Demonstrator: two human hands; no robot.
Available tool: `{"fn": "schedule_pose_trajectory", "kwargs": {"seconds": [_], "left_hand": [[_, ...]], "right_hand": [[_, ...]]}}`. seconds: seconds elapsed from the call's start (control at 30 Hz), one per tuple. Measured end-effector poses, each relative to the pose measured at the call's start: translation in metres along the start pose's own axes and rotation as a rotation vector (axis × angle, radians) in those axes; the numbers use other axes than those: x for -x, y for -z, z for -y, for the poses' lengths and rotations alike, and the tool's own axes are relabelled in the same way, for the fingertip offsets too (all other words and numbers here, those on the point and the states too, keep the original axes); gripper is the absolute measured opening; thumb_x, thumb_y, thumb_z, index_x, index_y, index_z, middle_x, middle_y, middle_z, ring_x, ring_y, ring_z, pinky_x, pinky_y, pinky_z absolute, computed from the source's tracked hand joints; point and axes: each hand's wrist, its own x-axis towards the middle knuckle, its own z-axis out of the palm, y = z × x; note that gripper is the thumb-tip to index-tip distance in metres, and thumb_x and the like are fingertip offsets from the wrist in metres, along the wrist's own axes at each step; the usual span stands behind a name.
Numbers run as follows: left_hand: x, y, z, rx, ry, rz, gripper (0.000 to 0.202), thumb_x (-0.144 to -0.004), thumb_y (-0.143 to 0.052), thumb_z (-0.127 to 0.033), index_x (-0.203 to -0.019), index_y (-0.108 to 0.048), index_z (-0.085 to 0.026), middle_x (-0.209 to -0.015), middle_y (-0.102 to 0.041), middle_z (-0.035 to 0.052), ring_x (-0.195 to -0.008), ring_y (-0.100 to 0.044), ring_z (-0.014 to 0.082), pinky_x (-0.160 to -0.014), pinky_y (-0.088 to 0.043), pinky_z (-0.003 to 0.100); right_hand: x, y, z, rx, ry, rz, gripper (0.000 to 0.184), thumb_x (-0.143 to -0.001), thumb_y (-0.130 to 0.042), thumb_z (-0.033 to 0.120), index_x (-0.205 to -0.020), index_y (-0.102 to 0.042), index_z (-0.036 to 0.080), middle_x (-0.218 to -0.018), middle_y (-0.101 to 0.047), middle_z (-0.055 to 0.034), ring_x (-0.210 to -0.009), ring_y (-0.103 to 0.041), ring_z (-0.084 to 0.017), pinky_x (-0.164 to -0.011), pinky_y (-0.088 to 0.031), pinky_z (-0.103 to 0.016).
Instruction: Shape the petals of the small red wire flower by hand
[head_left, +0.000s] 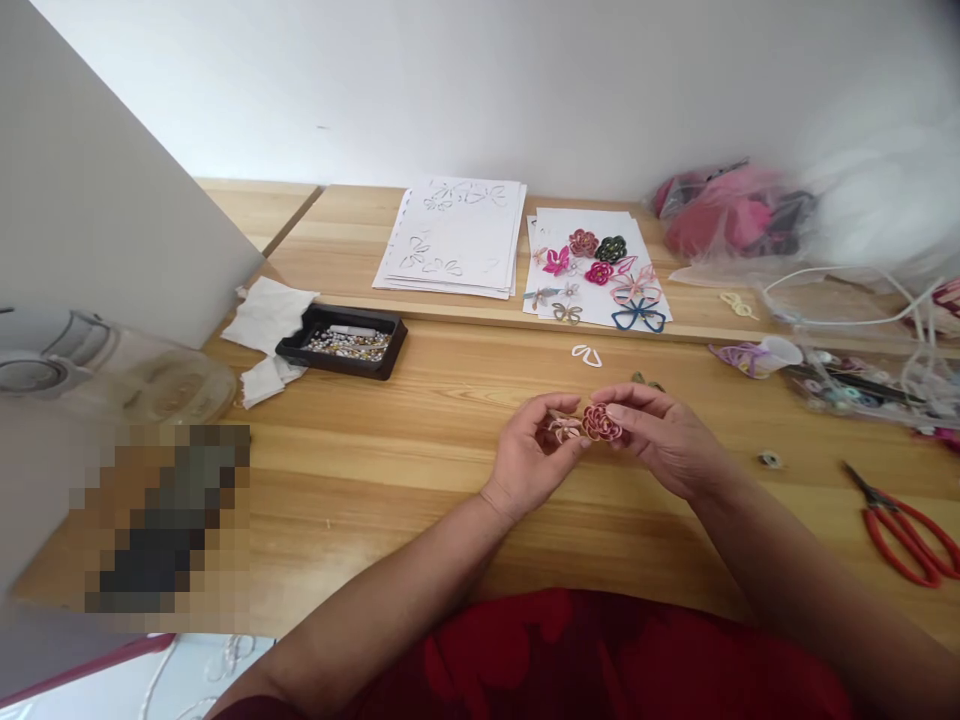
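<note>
Both my hands meet above the wooden table in front of me. My left hand [534, 450] is closed around a small pale pink flower [564, 428] with open, looped petals. Between the thumb and fingers of my right hand [667, 435] is a dark red layered flower [601, 423] with gold edging. The two flowers sit side by side and seem to touch; whether they are joined I cannot tell. A white looped petal piece [586, 355] lies on the table beyond my hands. Just behind my right fingers, a dark olive piece [646, 382] is partly hidden.
Finished flowers and butterflies lie on white paper [592, 225] on the raised back ledge, beside a stack of drawings [457, 240]. A black bead tray [394, 350] stands left. Red-handled pliers or scissors [896, 525], a small spool [769, 459] and a white cup [781, 355] are right.
</note>
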Motion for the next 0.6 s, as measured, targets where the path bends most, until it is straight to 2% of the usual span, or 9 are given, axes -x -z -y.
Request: {"fn": "schedule_pose_trajectory", "kwargs": {"seconds": [0.1, 0.23, 0.4, 0.5, 0.6], "left_hand": [[0.0, 0.0, -0.002, 0.009, 0.045, -0.004, 0.04, -0.075, -0.076, -0.021, -0.112, -0.062, -0.016, -0.11, -0.065, 0.0089, -0.091, -0.062, 0.0146, -0.083, -0.053, 0.028], [-0.001, 0.001, -0.008, 0.038, 0.115, -0.011, 0.044, -0.074, -0.075, -0.02, -0.115, -0.06, -0.017, -0.108, -0.064, 0.0074, -0.088, -0.06, 0.0132, -0.079, -0.051, 0.026], [-0.003, 0.003, -0.011, 0.098, 0.105, -0.067, 0.046, -0.075, -0.071, -0.018, -0.118, -0.056, -0.019, -0.118, -0.06, 0.0083, -0.091, -0.06, 0.0122, -0.082, -0.051, 0.025], [-0.004, 0.005, -0.008, 0.086, 0.098, -0.081, 0.046, -0.075, -0.067, -0.013, -0.119, -0.054, -0.019, -0.121, -0.058, 0.0084, -0.094, -0.061, 0.0129, -0.082, -0.051, 0.026], [-0.005, 0.005, -0.003, 0.086, 0.079, -0.078, 0.049, -0.075, -0.064, -0.01, -0.121, -0.052, -0.019, -0.123, -0.056, 0.0092, -0.097, -0.061, 0.0141, -0.081, -0.053, 0.026]], "right_hand": [[0.0, 0.005, -0.005, 0.042, 0.022, -0.051, 0.031, -0.074, -0.087, 0.041, -0.096, -0.076, 0.021, -0.084, -0.067, -0.004, -0.07, -0.057, -0.012, -0.057, -0.045, -0.019], [-0.002, 0.017, -0.005, 0.169, 0.082, -0.095, 0.031, -0.078, -0.084, 0.042, -0.099, -0.075, 0.022, -0.083, -0.067, -0.004, -0.069, -0.058, -0.012, -0.059, -0.046, -0.02], [0.001, 0.022, -0.005, 0.258, 0.08, -0.118, 0.034, -0.079, -0.081, 0.045, -0.1, -0.073, 0.02, -0.085, -0.067, -0.0046, -0.071, -0.06, -0.015, -0.056, -0.046, -0.022], [0.005, 0.019, -0.005, 0.405, -0.007, -0.053, 0.038, -0.081, -0.077, 0.047, -0.105, -0.071, 0.018, -0.087, -0.069, -0.006, -0.07, -0.061, -0.016, -0.058, -0.049, -0.025], [0.01, 0.016, 0.0, 0.58, -0.035, 0.044, 0.036, -0.085, -0.069, 0.046, -0.109, -0.069, 0.018, -0.096, -0.072, -0.0081, -0.082, -0.067, -0.022, -0.071, -0.054, -0.031]]}}
